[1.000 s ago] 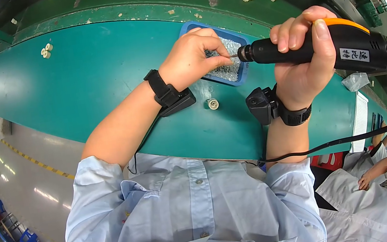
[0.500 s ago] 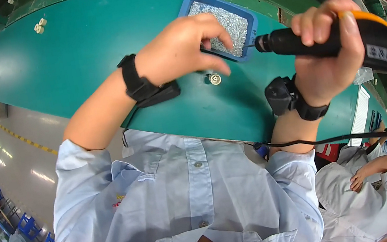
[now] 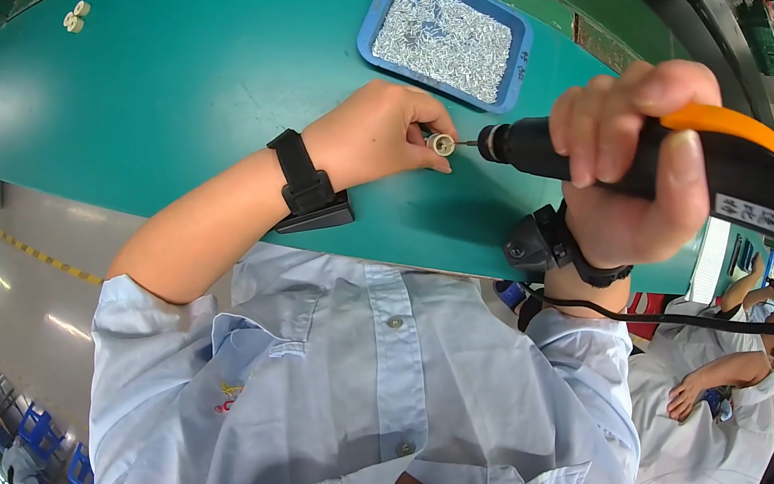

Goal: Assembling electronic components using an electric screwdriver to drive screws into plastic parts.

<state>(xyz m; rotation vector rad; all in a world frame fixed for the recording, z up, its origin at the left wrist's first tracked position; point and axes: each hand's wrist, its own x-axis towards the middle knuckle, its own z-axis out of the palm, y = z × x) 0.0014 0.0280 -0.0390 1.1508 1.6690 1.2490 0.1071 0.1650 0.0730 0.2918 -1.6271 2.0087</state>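
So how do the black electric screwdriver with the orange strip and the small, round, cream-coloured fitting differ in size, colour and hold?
Size: the black, orange-striped electric screwdriver is long and far bigger than the small, round, cream-coloured fitting.
Colour: the screwdriver is mostly black, while the fitting is pale.
Hold: the right hand wraps around the screwdriver; the left hand pinches the fitting.
Shared: each is held in one hand.

Includes a round cream part (image 3: 441,144) partly hidden by the left hand (image 3: 375,131), a driver bit (image 3: 467,143) too fine to show contact, silvery pieces (image 3: 445,42) too small to identify, and a co-worker (image 3: 711,434) cut off below.
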